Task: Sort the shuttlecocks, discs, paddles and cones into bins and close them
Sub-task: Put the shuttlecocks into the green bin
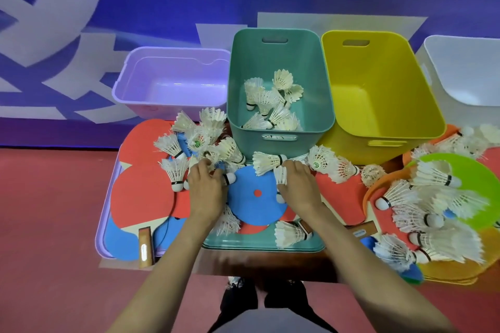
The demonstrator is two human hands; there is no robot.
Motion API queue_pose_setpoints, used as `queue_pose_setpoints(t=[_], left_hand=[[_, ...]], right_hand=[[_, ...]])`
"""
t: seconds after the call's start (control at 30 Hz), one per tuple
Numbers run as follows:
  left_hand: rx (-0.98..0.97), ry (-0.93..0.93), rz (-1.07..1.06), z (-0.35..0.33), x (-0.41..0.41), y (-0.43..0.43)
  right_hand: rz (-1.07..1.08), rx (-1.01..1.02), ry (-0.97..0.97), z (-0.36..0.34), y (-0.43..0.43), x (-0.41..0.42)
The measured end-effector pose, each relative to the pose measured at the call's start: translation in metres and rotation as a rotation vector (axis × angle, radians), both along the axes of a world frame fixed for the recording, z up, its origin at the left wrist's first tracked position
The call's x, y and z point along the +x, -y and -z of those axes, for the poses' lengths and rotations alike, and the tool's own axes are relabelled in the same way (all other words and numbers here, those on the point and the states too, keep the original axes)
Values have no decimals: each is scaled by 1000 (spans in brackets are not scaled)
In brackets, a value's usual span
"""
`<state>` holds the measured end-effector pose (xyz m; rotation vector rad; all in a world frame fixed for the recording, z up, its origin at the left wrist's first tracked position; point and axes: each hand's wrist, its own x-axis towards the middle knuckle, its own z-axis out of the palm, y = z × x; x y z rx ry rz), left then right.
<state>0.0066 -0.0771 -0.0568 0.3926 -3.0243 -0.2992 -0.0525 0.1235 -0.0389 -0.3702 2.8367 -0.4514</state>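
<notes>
The left hand (207,189) is down in the clutter with its fingers curled, pinching a shuttlecock (230,178) whose white cork pokes out on the thumb side.

At the far left a purple lid (102,224) lies flat on the counter (270,262), with red paddles (142,197) overlapping on it and one wooden handle (146,249) pointing toward the near edge. Behind them stands the purple bin (170,84), open. Just in front of it a heap of loose shuttlecocks (200,140) lies over the paddles, touching the left fingertips.

Between the two hands lies a blue disc (257,203) with a red centre, partly over a teal lid (262,245). Directly behind it is the teal bin (281,48), open, with several sorted shuttlecocks (273,100) on its floor.

The right hand (297,186) rests at the disc's right edge, thumb and fingers closed round a second shuttlecock (280,174) held feathers up; another lies just beyond its knuckles.

Next to the teal bin is the yellow bin (378,84), tipped a little toward the right. Further right a green disc (470,170) and an orange disc (370,192) are buried under many more shuttlecocks (433,213), and a white bin (465,67) stands at the back corner, cut off by the frame edge.
</notes>
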Motion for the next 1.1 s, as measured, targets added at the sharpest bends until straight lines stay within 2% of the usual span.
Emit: queue_pose_setpoints(t=[0.17,0.3,0.37,0.43,0.57,0.7,0.8,0.9,1.1], left_hand=[[99,-171,-6,-9,7,-3],[211,-357,79,-29,8,-13],[326,-460,107,-46,1,-23],[520,-539,106,-67,-10,-34],[724,-582,83,-106,-38,-52],[861,-573,68,-128,-73,-67],[764,-509,99,-129,-101,-64],[606,-336,132,-125,-133,-56],[181,53,91,-105,-188,-51]], right_hand=[[46,-144,-14,-15,-4,-2],[53,-291,-67,-27,-13,2],[25,-373,-126,-36,-18,6],[-26,-446,-215,-47,-24,8],[-216,-471,-444,-67,-41,10],[-217,-540,-598,-79,-52,5],[-169,-593,-683,-91,-53,-11],[-130,-584,-707,-101,-52,-39],[-31,-481,-570,-100,-35,-106]])
